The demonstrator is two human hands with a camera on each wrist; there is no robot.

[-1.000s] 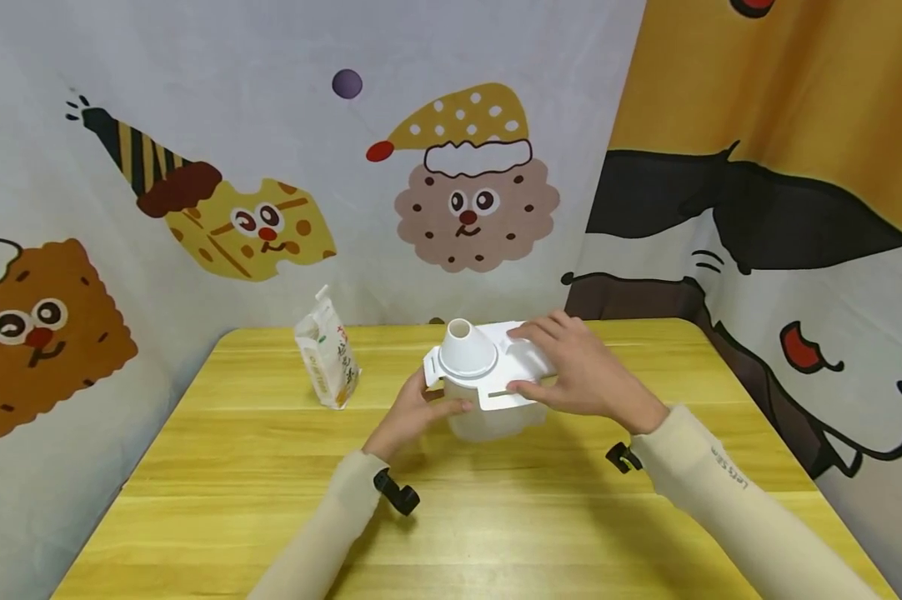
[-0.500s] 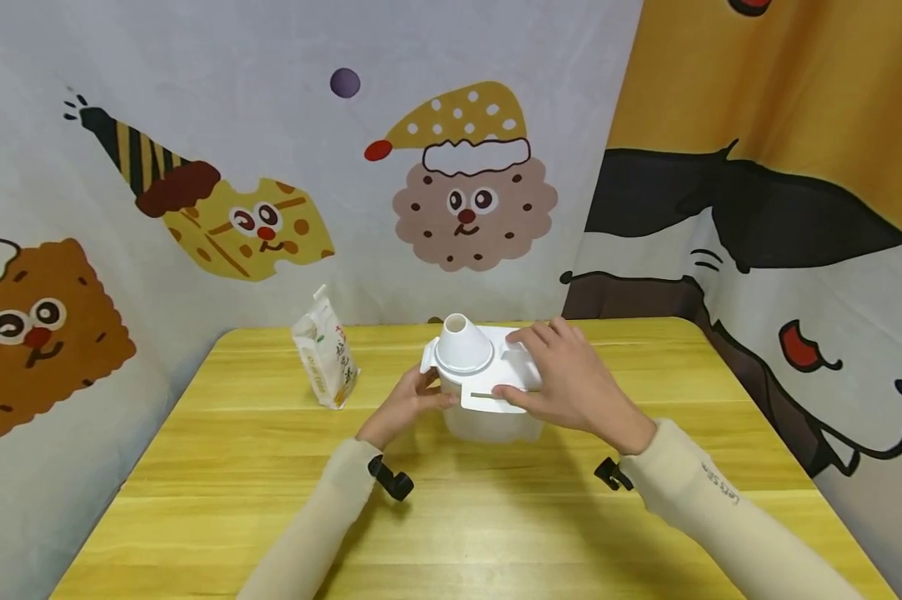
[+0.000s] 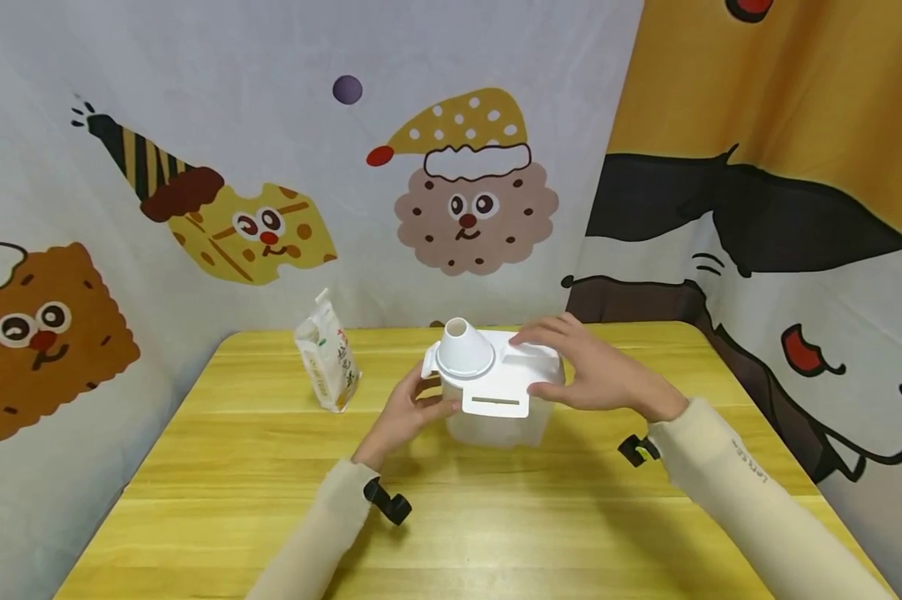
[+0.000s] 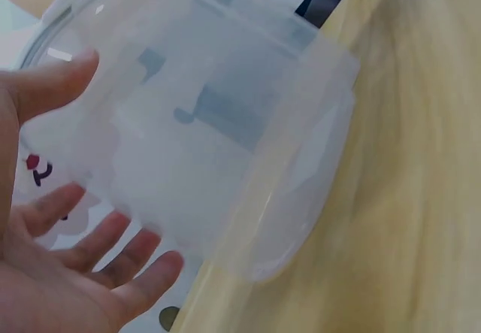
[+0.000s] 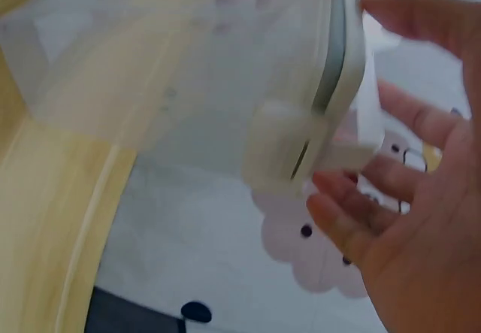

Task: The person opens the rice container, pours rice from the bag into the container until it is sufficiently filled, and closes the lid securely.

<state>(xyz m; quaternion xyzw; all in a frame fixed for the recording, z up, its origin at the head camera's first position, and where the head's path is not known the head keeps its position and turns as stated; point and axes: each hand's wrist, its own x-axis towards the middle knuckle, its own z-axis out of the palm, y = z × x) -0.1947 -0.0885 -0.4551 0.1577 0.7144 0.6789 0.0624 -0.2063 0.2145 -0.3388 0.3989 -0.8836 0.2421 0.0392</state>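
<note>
A translucent plastic storage container (image 3: 488,427) stands on the table, its white lid (image 3: 514,367) on top. A white cone-shaped spout rises from the lid's left end, and a slotted flap (image 3: 496,402) sticks out level at the front. My left hand (image 3: 406,417) holds the container's left side, thumb in front and fingers behind; the left wrist view shows the fingers (image 4: 139,258) bent along the clear wall. My right hand (image 3: 589,367) grips the lid's right part between thumb and fingers. Another slotted flap (image 5: 282,152) hangs down in the right wrist view.
A white printed paper-like packet (image 3: 329,358) stands upright at the back left of the wooden table (image 3: 233,500). A cartoon-printed cloth (image 3: 271,125) hangs behind the table and along its sides.
The lid has turned to sit straighter on the container, with its front flap now uncovered. My right hand has shifted slightly right along the lid. The left hand keeps its hold.
</note>
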